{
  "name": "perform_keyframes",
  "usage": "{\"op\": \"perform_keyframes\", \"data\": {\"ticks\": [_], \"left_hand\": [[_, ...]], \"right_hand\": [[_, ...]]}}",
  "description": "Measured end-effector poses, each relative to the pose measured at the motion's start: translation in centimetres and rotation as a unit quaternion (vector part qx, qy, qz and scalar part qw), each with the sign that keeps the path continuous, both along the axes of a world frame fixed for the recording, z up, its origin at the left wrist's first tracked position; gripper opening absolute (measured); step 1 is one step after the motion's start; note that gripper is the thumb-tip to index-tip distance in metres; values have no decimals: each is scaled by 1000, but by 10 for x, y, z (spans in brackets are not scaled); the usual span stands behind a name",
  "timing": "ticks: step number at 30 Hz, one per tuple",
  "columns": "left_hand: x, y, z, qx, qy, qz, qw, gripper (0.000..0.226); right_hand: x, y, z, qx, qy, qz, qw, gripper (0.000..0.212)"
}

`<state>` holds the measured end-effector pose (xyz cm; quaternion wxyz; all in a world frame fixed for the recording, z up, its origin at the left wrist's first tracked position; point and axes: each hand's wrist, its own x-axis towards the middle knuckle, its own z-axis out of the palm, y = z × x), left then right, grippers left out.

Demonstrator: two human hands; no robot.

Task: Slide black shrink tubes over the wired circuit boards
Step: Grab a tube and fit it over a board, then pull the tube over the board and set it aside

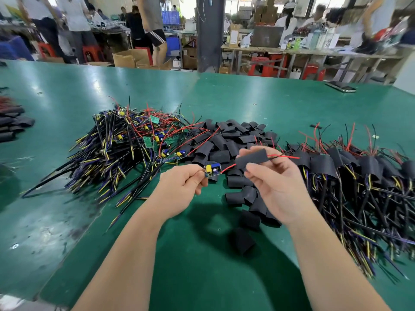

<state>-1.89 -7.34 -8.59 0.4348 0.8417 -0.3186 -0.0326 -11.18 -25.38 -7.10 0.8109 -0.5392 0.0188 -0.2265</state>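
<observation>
- Cardboard boxes (125, 59) stood open on the floor far beyond both hands, past the table's far edge; what they held could not be made out. Blue crates (171, 17) were stacked further back, their contents blurred.
- Green table mat (202, 265) lay under both hands and forearms and carried three heaps.
- Out to the left of the left hand's grip sprawled a heap of bare boards (125, 149), with yellow capacitors and black, yellow, purple and red leads tangled together.
- Just beyond and below the right hand's grip lay a pile of loose tubes (226, 140), flat black sleeves, with a few strays nearer the person than the hands. They sat directly behind the held tube, black on black, so its lower edge was hard to trace.
- To the right of the right hand's grip stretched a heap of sleeved boards (359, 176), wires fanning out of the black tubing.
- Left hand (182, 187) pinched the circuit board (212, 170) between thumb and curled fingers, above the mat: a small blue board with a yellow capacitor, fully uncovered.
- Right hand (276, 187) pinched the shrink tube (252, 158) between thumb and fingertips, just right of the board and apart from it.
- A red wire (228, 168) ran from the board into the tube's near end and emerged from the far end, past the right fingers.
</observation>
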Motion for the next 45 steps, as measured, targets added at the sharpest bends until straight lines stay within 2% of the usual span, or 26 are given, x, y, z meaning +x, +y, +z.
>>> {"op": "perform_keyframes", "data": {"ticks": [3, 10, 14, 19, 28, 31, 34, 36, 38, 42, 45], "left_hand": [[-4, -6, -2, -24, -14, -20, 999, 37], [-7, -9, -3, -30, -26, -13, 999, 38], [-9, -9, -3, -19, -28, -10, 999, 36], [-7, -7, -4, -12, -42, -5, 999, 35], [-8, -7, -4, 18, -21, -42, 999, 35], [-8, -7, -5, 22, -33, -58, 998, 31], [-8, -6, -6, 14, -53, -63, 997, 29], [-8, -6, -7, 11, -85, -46, 995, 29], [-8, -8, -7, -6, -106, -17, 994, 18], [-7, -12, -6, -77, -50, 56, 994, 21], [-5, -14, -6, -122, -26, 66, 990, 20]], "right_hand": [[5, 11, -8, -26, 27, 6, 999, 28], [2, 9, -8, 8, 8, 62, 998, 24], [1, 7, -7, -117, 46, -9, 992, 22], [-2, 8, -5, -288, 81, -40, 953, 28], [-6, 3, -3, -338, 109, 20, 935, 34], [-6, 5, -8, -328, 132, 69, 933, 34], [-3, 9, -13, -338, 129, 74, 929, 45], [0, 13, -16, -299, 113, 80, 944, 52], [3, 17, -18, -258, 109, 58, 958, 52], [6, 20, -20, -186, 85, 47, 978, 47], [8, 19, -21, -139, 62, 31, 988, 40]]}}
